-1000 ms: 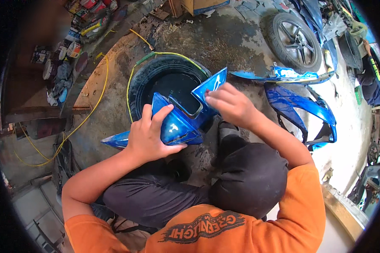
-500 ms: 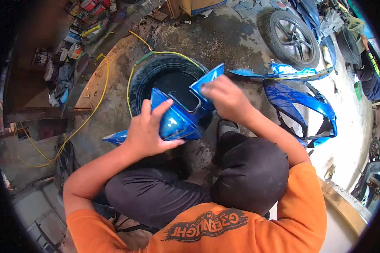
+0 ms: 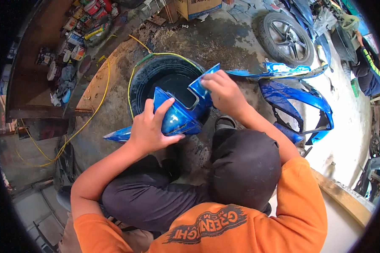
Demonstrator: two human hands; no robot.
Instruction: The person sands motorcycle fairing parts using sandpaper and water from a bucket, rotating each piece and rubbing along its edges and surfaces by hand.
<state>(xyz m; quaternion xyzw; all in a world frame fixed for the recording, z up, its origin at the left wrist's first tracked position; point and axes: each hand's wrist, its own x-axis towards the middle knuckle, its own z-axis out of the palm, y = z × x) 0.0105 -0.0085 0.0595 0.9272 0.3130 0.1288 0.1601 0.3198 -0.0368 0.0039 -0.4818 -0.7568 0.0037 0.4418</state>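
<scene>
Stained floor (image 3: pixel 228 44), bright at right

Viewed remotely, I record this as a motorcycle workshop. Evidence noted: a wheel (image 3: pixel 288 40) lying on the stained concrete floor (image 3: pixel 236 49), a detached blue fairing (image 3: pixel 302 93) near it, and clustered cans (image 3: pixel 76 39) at left.

We see floor (image 3: pixel 236 36), damp in patches; on it tub (image 3: pixel 136 86), wheel (image 3: pixel 292 43), blue panels (image 3: pixel 302 95), box (image 3: pixel 198 8), hose (image 3: pixel 98 117).

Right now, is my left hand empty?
No, your left hand holds the blue panel at the near side of the black tub.
</scene>
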